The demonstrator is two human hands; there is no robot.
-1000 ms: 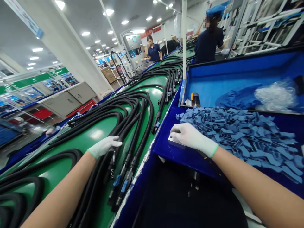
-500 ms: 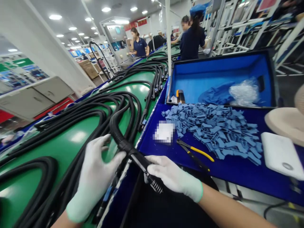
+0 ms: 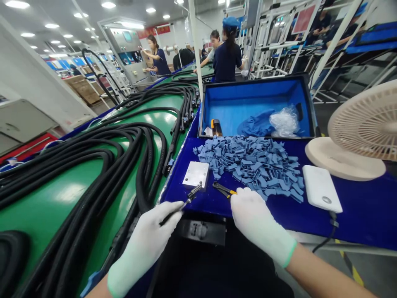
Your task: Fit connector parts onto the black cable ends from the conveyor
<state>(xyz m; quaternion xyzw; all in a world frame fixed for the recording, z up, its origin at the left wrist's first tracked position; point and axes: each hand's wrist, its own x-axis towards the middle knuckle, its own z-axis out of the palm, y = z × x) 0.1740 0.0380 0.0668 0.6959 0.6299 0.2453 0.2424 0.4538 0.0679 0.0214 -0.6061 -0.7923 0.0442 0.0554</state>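
In my left hand [image 3: 151, 234], closed at the lower centre, is a black hose end; a thin metal stem with a coil spring [image 3: 194, 191] sticks out past my fingertips. The spring tip is at the front corner of a small silver metal block [image 3: 196, 174]; whether they touch I cannot tell. My right hand [image 3: 256, 215] is closed over the yellow handles of the pliers [image 3: 223, 190], whose dark jaws point left toward the block. Behind the pliers lies a heap of small blue plastic clips [image 3: 251, 163]. Both hands wear white gloves.
Long black hoses [image 3: 124, 136] cover the green surface [image 3: 65, 194] on the left. A blue bin [image 3: 235, 97] stands behind the clips. To the right are a beige fan [image 3: 369, 124] and a white box-like device [image 3: 322, 186] with a cable. Several co-workers are farther back.
My right hand has let go of the hose end and moved right onto the pliers. My left hand, open before, now grips the hose end. The view has turned right.
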